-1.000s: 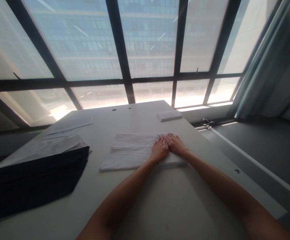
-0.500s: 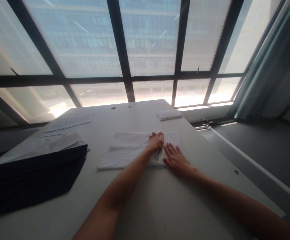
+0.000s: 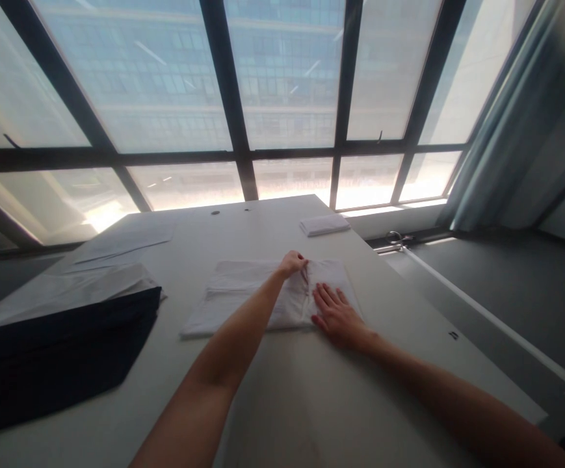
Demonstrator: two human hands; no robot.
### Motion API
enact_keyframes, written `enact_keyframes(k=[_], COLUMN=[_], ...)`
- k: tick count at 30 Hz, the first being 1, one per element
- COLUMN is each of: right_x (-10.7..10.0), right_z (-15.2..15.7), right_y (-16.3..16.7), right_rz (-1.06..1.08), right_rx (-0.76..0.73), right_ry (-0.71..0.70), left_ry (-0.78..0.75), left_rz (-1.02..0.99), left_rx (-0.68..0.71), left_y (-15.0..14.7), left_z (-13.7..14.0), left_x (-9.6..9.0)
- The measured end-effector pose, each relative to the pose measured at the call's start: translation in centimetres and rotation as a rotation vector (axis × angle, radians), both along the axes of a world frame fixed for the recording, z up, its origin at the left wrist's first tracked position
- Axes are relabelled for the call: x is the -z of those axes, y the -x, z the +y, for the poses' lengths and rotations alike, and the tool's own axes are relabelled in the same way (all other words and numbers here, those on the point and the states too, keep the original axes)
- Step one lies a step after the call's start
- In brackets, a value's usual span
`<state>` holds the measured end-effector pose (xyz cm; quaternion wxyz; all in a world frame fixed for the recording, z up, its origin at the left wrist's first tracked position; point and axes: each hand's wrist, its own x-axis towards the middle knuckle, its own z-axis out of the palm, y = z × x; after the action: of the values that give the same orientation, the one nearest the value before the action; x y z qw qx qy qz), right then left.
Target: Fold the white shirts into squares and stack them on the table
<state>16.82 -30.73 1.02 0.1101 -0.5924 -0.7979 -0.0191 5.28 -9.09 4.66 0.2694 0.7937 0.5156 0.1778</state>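
Note:
A folded white cloth (image 3: 243,299), perhaps a garment, lies flat on the white table (image 3: 282,403) in front of me. My left hand (image 3: 293,263) pinches the fabric near the cloth's far edge, right of its middle. A raised crease runs from those fingers toward me. On the right part of the cloth rests my right hand (image 3: 338,315), palm down with the fingers spread. The cloth's right end is partly hidden under that hand.
A smaller folded white cloth (image 3: 324,225) lies at the table's far right. Dark navy fabric (image 3: 62,357) covers the left side, with white fabric (image 3: 67,296) and paper-like sheets (image 3: 126,242) behind it. A white pole (image 3: 477,305) runs beyond the right edge.
My left hand has moved slightly away from me and left, its fingers now pinching at the far part of the crease. My right hand stays flat on the cloth. The view has shifted slightly.

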Motion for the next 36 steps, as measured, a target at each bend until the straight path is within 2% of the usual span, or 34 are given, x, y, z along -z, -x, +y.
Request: enact_keyframes(k=[5,7,8,9,11,13,15,18,21,28,32,36], right_x=[0.2,0.2,0.3,0.2,0.2,0.0,-0.1,-0.2,0.0,-0.1,-0.3,-0.2], right_z=[0.2,0.2,0.2,0.2,0.2,0.1,0.1,0.1,0.2,0.1,0.0,0.1], right_y=[0.0,0.0,-0.1,0.0,0.0,0.0,0.0,-0.1,-0.2,-0.2,-0.1,-0.1], right_rz=[-0.001,0.001,0.004,0.008,0.017,0.026,0.035,0.035,0.018,0.004,-0.004,-0.013], right_rx=[-0.016,-0.020,-0.024,-0.028,-0.037,-0.044,-0.043,-0.036,-0.041,-0.057,-0.064,-0.054], right_ry=[-0.002,0.001,0.004,0.006,0.001,-0.010,-0.007,0.024,0.046,0.031,0.030,0.037], left_ry=[-0.048,-0.139,-0.211,-0.283,-0.383,-0.388,-0.355,-0.305,-0.280,-0.328,-0.378,-0.331], left_rz=[0.003,0.004,0.004,0.011,0.068,0.169,0.270,0.383,0.424,0.390,0.354,0.348], left_rx=[-0.029,-0.049,-0.018,0.064,0.342,0.597,0.687,0.672,0.599,0.309,0.243,0.229], left_y=[0.1,-0.4,-0.9,-1.5,-2.7,-3.8,-4.4,-4.3,-3.4,0.1,3.3,8.5], left_z=[-1.0,-2.2,-2.9,-3.6,-4.7,-5.2,-4.8,-3.3,-1.7,0.2,0.5,-0.1], left_x=[0.1,0.4,0.5,0.8,1.4,2.1,2.6,2.8,2.7,3.1,3.3,3.1])
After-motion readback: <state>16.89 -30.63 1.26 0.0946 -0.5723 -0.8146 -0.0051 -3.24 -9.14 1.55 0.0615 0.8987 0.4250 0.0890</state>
